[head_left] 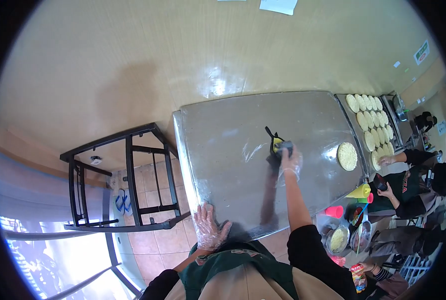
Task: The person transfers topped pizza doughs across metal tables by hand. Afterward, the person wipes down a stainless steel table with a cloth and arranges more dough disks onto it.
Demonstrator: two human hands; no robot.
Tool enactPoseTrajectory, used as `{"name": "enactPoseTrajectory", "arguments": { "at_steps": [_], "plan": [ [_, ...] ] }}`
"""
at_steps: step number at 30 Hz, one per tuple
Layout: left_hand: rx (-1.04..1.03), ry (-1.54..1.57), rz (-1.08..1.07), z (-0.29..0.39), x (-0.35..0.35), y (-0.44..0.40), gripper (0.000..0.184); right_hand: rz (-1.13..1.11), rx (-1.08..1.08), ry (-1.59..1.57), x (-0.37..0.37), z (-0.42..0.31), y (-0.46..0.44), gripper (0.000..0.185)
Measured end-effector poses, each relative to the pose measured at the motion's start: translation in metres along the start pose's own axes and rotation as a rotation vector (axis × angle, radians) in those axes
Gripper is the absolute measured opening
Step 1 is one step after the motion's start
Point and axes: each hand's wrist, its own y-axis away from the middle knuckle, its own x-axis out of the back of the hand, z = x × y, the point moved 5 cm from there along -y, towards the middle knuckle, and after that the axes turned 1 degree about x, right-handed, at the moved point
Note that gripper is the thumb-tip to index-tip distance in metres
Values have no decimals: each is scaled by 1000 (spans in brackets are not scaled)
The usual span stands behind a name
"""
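Observation:
My right hand (291, 162), in a clear plastic glove, is closed on a dark object (284, 146) at the middle of the metal table (223, 165). A black and yellow item (275, 144) with a dark strap lies against it; what exactly it is cannot be made out. My left hand (210, 229), also gloved, rests flat with spread fingers at the table's near left edge and holds nothing. One round, pale flat bread (347, 156) lies on the table's right side.
Rows of pale rounds (373, 112) cover a surface at the right, where a co-worker (408, 185) reaches in. Cups (334, 212) and bowls (337, 240) stand near the right front. A black metal frame (129, 175) is on the left, sandals (123, 201) on the floor.

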Motion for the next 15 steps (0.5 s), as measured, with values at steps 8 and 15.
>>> {"name": "enactPoseTrajectory", "arguments": {
  "at_steps": [8, 15],
  "plan": [
    [42, -34, -56, -4, -7, -3, 83, -246, 563, 583, -63, -62, -14, 48],
    [41, 3, -10, -8, -9, -5, 81, -318, 900, 462, -92, -64, 92, 56]
  ]
}}
